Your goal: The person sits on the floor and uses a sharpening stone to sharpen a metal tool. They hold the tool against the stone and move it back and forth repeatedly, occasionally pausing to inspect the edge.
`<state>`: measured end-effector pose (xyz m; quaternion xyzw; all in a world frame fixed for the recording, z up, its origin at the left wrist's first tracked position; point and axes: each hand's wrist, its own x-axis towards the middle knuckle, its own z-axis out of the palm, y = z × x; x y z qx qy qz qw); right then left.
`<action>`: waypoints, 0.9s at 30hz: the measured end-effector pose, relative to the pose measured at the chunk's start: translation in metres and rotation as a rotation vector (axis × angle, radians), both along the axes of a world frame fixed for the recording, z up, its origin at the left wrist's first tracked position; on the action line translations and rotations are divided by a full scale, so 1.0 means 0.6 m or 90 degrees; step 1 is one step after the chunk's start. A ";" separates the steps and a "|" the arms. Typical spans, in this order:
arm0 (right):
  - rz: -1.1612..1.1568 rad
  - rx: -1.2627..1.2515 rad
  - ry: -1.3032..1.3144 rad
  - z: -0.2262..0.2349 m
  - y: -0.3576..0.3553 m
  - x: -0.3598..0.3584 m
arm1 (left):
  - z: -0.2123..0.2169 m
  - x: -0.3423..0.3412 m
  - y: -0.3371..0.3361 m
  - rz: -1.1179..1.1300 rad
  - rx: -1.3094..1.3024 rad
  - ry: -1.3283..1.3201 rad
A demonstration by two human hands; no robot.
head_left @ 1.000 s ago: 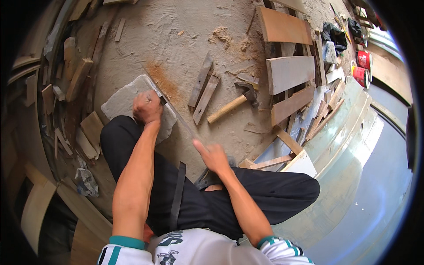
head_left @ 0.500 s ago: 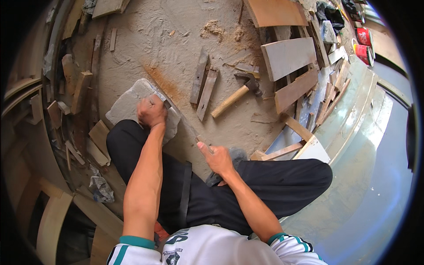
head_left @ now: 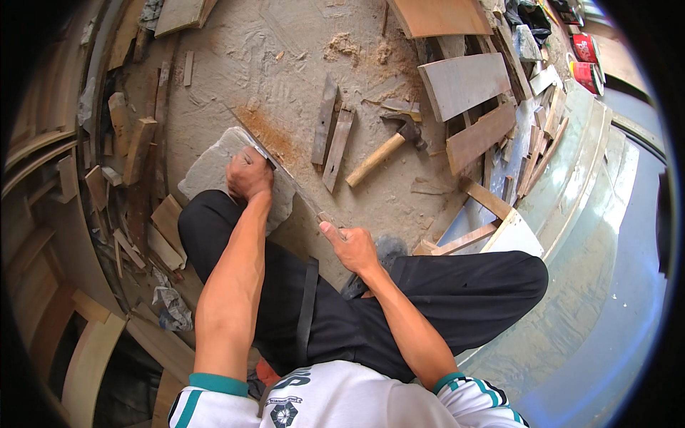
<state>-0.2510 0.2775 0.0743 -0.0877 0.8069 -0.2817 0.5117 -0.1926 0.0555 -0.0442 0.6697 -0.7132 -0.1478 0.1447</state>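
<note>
My right hand (head_left: 351,247) is closed round the handle of a handsaw. The saw's long thin blade (head_left: 300,192) shows nearly edge-on and runs away to the upper left, past my left hand. My left hand (head_left: 250,175) is a fist over a pale stone-like block (head_left: 207,167), pressed down close beside the blade. A small light edge (head_left: 261,148) shows between that fist and the blade; the rest of the piece is hidden, so I cannot tell what it is. Reddish-brown sawdust (head_left: 270,134) lies on the ground along the blade's far side.
A claw hammer (head_left: 378,158) with a wooden handle lies right of two wood strips (head_left: 337,150). Boards (head_left: 467,84) are piled at the right, near red cans (head_left: 586,77). Wood offcuts (head_left: 139,150) line the left. My crossed legs (head_left: 464,292) are close below my hands.
The saw and my right hand have slid slightly forward, away from me, along the blade's line. My left fist stays on the block. The whole view has shifted a little.
</note>
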 end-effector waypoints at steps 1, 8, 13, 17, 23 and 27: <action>0.001 0.001 0.001 0.003 -0.002 -0.002 | 0.000 0.000 -0.001 -0.002 0.001 -0.001; 0.018 0.046 -0.021 0.024 0.017 -0.016 | 0.010 -0.003 0.001 0.015 -0.005 -0.037; 0.045 0.004 0.037 0.011 -0.008 -0.014 | 0.014 -0.008 0.002 0.010 -0.009 -0.020; 0.037 0.006 -0.001 0.000 -0.096 -0.034 | 0.005 -0.002 0.003 -0.040 -0.068 0.029; 0.043 0.024 -0.033 0.041 0.014 -0.022 | 0.011 0.004 0.000 -0.045 -0.068 0.007; 0.120 0.035 -0.049 -0.009 -0.090 -0.055 | 0.006 -0.003 -0.001 -0.008 -0.021 -0.030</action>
